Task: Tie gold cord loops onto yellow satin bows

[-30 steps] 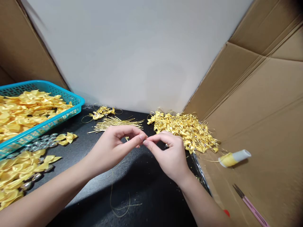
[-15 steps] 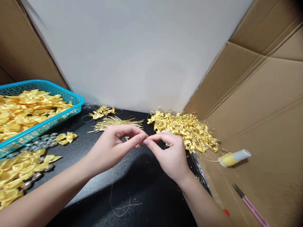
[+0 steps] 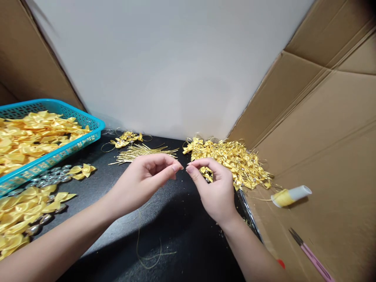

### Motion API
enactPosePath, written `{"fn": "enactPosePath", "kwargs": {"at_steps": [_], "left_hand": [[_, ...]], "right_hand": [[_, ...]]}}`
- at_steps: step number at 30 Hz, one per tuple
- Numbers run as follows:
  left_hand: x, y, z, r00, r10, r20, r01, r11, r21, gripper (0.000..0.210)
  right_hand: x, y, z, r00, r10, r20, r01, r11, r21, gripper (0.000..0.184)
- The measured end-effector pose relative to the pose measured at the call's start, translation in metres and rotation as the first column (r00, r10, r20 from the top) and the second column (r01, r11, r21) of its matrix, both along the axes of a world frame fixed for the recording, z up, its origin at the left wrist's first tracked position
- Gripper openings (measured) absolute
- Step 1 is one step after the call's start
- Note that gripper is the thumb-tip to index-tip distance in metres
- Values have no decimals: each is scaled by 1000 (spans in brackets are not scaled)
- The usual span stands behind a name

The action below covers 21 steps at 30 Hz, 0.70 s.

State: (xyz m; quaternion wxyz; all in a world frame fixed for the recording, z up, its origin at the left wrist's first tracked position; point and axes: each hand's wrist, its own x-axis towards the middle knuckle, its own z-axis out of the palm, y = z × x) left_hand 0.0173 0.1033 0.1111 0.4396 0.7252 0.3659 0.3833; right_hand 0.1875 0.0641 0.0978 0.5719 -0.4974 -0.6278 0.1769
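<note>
Over the middle of the black table, my left hand (image 3: pixel 152 174) and my right hand (image 3: pixel 213 188) face each other, thumb and forefinger pinched on both. Only a small gap parts the fingertips. Whatever they pinch is too fine to make out. Below my left hand a thin gold thread (image 3: pixel 138 231) curls down across the black surface; whether it runs up into the fingers cannot be seen. Behind the left hand lies a bundle of gold twist ties (image 3: pixel 147 152). A heap of yellow ribbon bows (image 3: pixel 232 158) with thread loops sits just beyond my right hand.
A blue basket (image 3: pixel 98 135) of yellow bows stands at the left. In front of it are silver beads (image 3: pixel 54 176) and loose bows (image 3: pixel 28 207). To the right lie a thread spool (image 3: pixel 289 196) and pink-handled tweezers (image 3: pixel 313 256) on cardboard. A white wall (image 3: pixel 164 70) rises behind.
My fingertips were touching and are now slightly apart. The right hand has shifted a little to the right, while the left has barely moved.
</note>
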Motion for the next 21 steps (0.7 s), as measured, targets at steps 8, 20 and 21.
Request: {"fn": "enactPosePath", "kwargs": {"at_steps": [8,20,21], "left_hand": [[-1,2,-8,998,2,-68,4,996,87,31],[-1,7,-9,996,-11,89,27,983,-183,13],[-1,7,-9,995,4,100,14,984,-176,13]], "right_hand": [[1,4,-4,1000,12,20,-12,1000,-18,7],[0,2,-3,998,56,-7,-56,998,-20,7],[0,2,-3,998,62,-15,-62,998,-18,7]]}}
